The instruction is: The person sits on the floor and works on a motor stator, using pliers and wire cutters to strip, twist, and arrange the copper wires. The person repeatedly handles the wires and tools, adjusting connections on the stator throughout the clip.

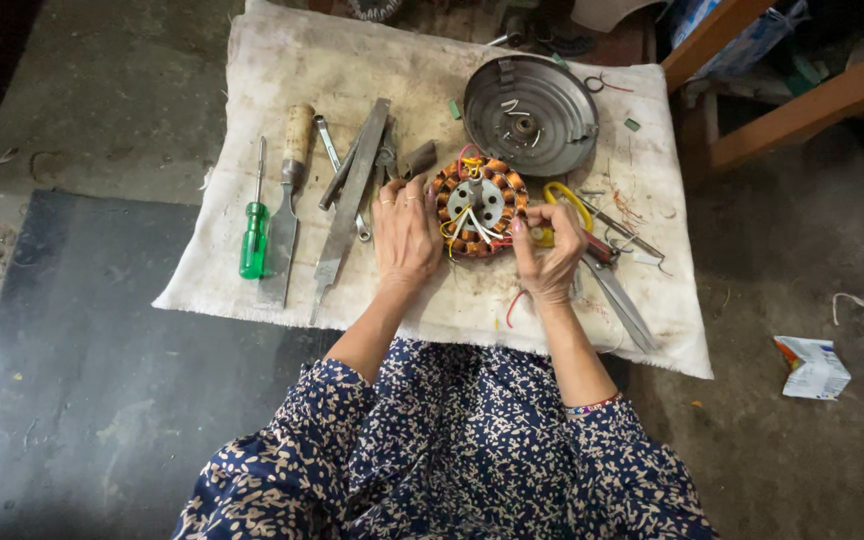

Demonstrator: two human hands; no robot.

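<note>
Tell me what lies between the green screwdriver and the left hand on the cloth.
In the head view, between the green screwdriver and the left hand lie a wooden-handled chisel, a long flat metal file and a slim spanner.

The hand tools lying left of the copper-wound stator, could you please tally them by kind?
Green-handled screwdriver: 1
Wooden-handled chisel: 1
Flat metal file: 1
Spanner: 1
Total: 4; a few dark tools by the left hand overlap and cannot be told apart.

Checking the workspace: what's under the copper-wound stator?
The stator lies on a stained white cloth over the floor; the cloth directly beneath it is hidden. Left hand and right hand flank it.
</note>
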